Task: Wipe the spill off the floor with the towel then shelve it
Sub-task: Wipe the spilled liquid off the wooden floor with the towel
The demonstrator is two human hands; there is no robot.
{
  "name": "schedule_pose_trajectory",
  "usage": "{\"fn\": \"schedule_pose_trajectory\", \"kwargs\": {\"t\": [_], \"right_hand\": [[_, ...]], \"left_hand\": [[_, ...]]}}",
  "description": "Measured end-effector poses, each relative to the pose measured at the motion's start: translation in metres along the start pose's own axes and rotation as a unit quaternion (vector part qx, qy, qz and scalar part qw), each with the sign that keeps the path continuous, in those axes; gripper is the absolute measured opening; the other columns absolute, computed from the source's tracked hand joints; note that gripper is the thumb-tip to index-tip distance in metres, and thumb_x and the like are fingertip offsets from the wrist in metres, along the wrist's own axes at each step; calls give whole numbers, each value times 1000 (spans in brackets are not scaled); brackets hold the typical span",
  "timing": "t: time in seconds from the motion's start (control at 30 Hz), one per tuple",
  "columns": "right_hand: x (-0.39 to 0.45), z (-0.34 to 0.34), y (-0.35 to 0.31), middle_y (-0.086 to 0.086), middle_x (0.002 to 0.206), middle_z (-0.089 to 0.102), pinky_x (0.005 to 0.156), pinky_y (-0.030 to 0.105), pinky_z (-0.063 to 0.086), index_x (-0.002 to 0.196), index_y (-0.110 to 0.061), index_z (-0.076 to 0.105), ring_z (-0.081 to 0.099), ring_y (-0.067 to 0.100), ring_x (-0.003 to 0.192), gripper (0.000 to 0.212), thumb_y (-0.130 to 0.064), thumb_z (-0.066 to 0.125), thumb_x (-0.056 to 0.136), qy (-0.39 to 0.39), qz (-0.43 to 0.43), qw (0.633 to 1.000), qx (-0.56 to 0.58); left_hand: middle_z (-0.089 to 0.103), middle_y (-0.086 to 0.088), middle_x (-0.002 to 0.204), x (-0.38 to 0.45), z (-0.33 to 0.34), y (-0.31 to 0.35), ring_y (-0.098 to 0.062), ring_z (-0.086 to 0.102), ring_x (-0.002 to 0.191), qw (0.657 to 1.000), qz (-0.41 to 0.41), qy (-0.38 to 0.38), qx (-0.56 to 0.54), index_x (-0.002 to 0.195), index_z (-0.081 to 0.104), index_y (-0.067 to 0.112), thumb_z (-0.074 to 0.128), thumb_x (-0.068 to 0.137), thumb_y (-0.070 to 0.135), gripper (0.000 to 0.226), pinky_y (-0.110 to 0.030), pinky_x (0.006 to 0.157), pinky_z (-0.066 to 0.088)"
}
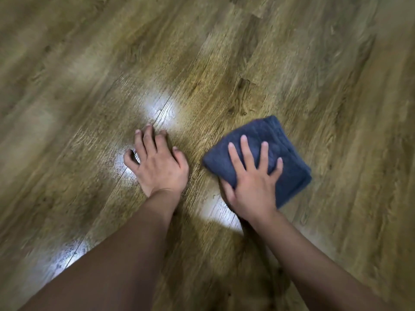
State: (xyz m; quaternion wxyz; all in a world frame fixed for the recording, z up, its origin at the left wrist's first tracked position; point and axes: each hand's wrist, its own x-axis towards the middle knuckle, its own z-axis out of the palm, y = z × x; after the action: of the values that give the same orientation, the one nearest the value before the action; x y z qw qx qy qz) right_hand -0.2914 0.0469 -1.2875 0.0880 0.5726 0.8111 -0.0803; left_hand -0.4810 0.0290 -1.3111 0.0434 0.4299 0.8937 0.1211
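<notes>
Wiping | right hand flat, fingers spread, pressing folded dark-blue terry towel onto brown wood-plank floor | left hand empty, splayed, braced on floor | glossy, possibly wet patch just beside towel, toward body, right hand nearer

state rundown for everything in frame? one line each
towel: dark blue, folded, flat on the floor, pinned under the right hand.
right hand: palm down on the towel, fingers spread, thumb at its near edge.
left hand: bare, empty, fingers splayed, braced on the floor.
floor: wood-look planks, glossy bright patches near the hands; glare or wet, cannot tell.
</notes>
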Motion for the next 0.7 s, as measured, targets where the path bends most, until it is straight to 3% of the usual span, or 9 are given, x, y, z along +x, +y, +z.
{"fn": "schedule_pose_trajectory", "kwargs": {"t": [0.23,0.37,0.57,0.7], "right_hand": [[110,-20,-52,-1,169,-6,110,78,3,160,-31,6,-8,47,151,80,-59,40,93,21,26,999,34],[128,-23,-54,-5,169,-5,112,76,1,160,-32,9,-8,43,152,77,-55,44,95,23,19,999,44],[40,-9,-41,-7,168,14,118,66,7,158,-29,25,8,33,154,79,-40,60,87,67,-43,995,52],[-65,13,-27,-6,168,13,119,65,8,158,-27,26,6,31,155,89,-37,68,81,25,-23,999,38]], "left_hand": [[39,-4,158,0,2,0,-25,26,150,1000,-1,2,13,135,54,18,46,88,34,50,-58,113,21],[39,-3,158,2,3,0,-25,25,150,1000,2,-1,17,137,53,19,45,88,34,52,-57,112,20],[39,-3,158,1,0,0,-25,25,150,1000,-4,-7,8,136,54,18,46,88,35,52,-56,112,19],[41,2,157,5,-6,-4,-21,24,150,999,-16,-31,-20,128,59,21,48,85,38,47,-51,115,18]]}}
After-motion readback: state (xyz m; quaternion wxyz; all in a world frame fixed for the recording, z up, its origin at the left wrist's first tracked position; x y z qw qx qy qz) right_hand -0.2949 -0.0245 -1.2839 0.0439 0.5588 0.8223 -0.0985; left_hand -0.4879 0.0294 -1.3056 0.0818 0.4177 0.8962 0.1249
